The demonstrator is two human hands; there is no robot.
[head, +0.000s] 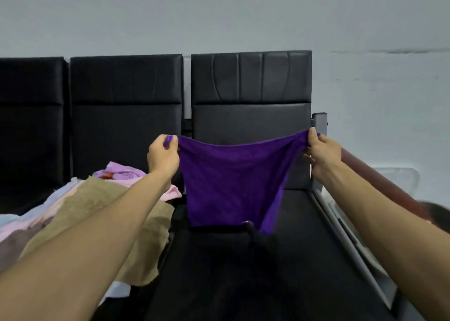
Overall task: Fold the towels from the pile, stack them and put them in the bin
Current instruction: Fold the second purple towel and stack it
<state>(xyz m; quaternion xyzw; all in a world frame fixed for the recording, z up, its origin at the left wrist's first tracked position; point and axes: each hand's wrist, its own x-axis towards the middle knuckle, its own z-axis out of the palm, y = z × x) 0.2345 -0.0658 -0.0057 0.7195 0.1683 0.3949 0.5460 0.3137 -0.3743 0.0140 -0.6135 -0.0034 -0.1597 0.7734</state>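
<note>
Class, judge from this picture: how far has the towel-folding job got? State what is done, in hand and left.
Done: no folded stack shows. In hand: the left hand and right hand pinch the top corners of a purple towel, hanging unfolded above the black seat. Left: the unfolded pile beside it, then stacking and binning; no bin clearly shows.

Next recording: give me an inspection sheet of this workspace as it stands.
Surface: black padded bench seat.
Job's things: purple towel held spread in the air; mixed towel pile on the seat to the left.
Clutter: reddish pole at right; pale container behind it, unclear if the bin.
Grippers: left hand and right hand each pinch a top corner.
Cables: nothing seen.
Surroundings: black seat backs, grey wall.
</note>
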